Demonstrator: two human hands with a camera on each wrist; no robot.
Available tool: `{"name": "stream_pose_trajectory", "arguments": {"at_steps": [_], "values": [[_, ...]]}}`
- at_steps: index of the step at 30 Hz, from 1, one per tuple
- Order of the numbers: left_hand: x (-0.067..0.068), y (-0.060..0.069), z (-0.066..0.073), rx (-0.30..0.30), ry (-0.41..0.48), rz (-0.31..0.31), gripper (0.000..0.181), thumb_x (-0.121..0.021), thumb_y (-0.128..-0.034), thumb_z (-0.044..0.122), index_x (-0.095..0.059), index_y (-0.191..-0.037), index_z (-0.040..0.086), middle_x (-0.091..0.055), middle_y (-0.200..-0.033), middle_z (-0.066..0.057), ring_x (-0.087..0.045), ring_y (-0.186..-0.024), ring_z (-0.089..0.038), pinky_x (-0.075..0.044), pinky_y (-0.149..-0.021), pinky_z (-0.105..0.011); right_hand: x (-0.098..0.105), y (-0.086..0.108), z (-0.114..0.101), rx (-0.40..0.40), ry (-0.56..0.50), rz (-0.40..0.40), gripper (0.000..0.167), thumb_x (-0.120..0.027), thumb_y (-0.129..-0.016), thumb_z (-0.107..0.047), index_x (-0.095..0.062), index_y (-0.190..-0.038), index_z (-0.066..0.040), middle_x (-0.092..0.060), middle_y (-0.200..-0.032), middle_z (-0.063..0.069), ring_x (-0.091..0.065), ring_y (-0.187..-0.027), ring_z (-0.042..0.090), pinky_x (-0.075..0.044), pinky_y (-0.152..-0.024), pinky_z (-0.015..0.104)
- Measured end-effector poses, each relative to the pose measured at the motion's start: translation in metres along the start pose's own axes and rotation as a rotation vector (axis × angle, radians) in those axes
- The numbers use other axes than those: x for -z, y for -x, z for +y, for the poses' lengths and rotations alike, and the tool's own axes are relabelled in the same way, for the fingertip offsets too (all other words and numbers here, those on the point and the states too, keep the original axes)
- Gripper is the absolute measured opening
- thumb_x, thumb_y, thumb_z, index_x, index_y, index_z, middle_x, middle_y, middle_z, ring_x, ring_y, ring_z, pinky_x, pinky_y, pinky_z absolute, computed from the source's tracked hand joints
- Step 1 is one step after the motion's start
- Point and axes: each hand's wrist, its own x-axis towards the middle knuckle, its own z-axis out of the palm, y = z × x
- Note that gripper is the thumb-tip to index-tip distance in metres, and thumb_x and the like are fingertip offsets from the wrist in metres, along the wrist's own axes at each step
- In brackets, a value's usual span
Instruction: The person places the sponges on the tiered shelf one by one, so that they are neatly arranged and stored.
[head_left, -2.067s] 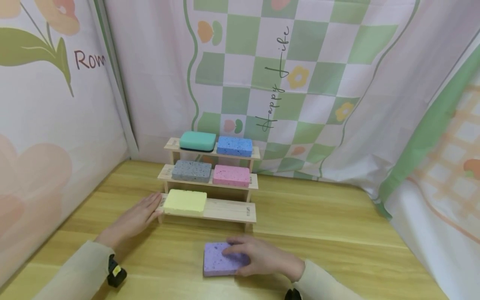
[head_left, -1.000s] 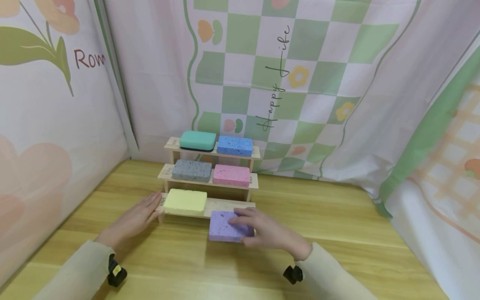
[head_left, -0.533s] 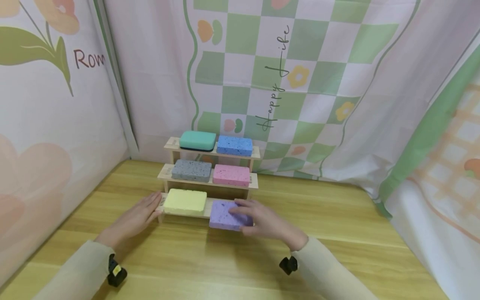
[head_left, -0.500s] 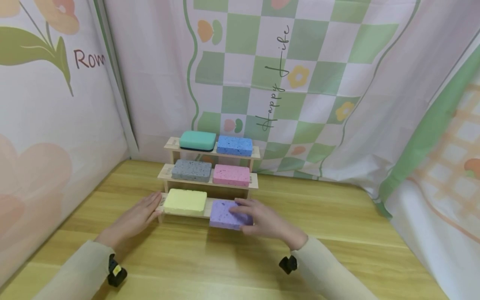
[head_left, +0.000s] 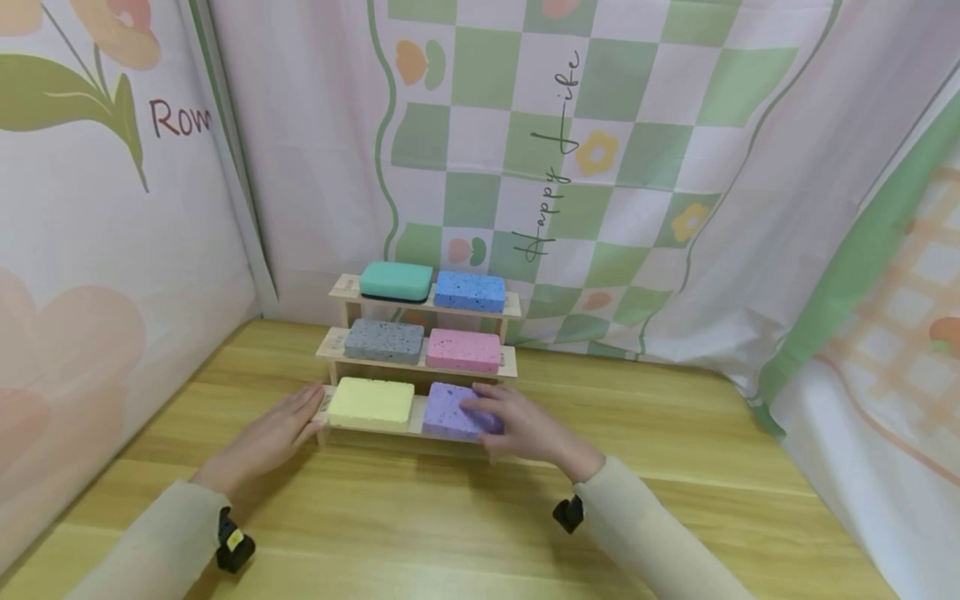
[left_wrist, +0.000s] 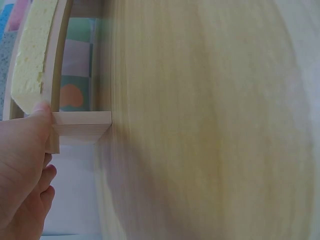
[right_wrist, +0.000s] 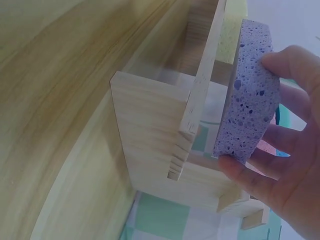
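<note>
A purple sponge (head_left: 450, 410) is pinched by my right hand (head_left: 528, 427), over the right part of the bottom shelf of a three-step wooden rack (head_left: 417, 415). In the right wrist view a gap shows between this sponge (right_wrist: 250, 95) and the shelf board, with thumb and fingers on opposite edges. My left hand (head_left: 270, 437) holds the left end of the bottom shelf; in the left wrist view its thumb (left_wrist: 41, 112) lies against the board's front edge. Left of the purple sponge, a yellow sponge (head_left: 371, 403) lies on the same shelf.
Grey (head_left: 384, 342) and pink (head_left: 463, 350) sponges lie on the middle shelf. The top shelf bears a teal sponge (head_left: 396, 282) with a dark underside and a blue sponge (head_left: 470, 291). The rack stands on a wooden table (head_left: 637, 483), before a patterned curtain (head_left: 517, 150).
My right hand has lifted the purple sponge from the table and carried it forward and up to the bottom shelf. The left hand stays at the rack's left end.
</note>
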Motion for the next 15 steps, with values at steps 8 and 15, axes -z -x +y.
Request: {"name": "stream_pose_trajectory", "arguments": {"at_steps": [8, 15], "values": [[0.000, -0.001, -0.001, -0.007, -0.006, 0.001, 0.053, -0.045, -0.0985, 0.021, -0.030, -0.135, -0.015, -0.028, -0.141, -0.029, -0.027, -0.128, -0.043, -0.024, -0.104, -0.053, -0.003, -0.006, 0.003, -0.043, 0.021, -0.039, 0.048, -0.067, -0.084, -0.019, -0.055, -0.129, -0.009, -0.038, -0.140, 0.020, -0.037, -0.125, 0.038, -0.037, -0.098, 0.049], [0.000, -0.001, -0.001, -0.014, -0.017, 0.001, 0.052, -0.046, -0.0981, 0.019, -0.031, -0.135, -0.015, -0.029, -0.140, -0.030, -0.028, -0.128, -0.043, -0.024, -0.104, -0.053, -0.006, -0.011, 0.001, -0.044, 0.039, -0.064, 0.048, -0.068, -0.084, -0.020, -0.055, -0.129, -0.009, -0.038, -0.140, 0.020, -0.037, -0.124, 0.038, -0.036, -0.098, 0.049]]}}
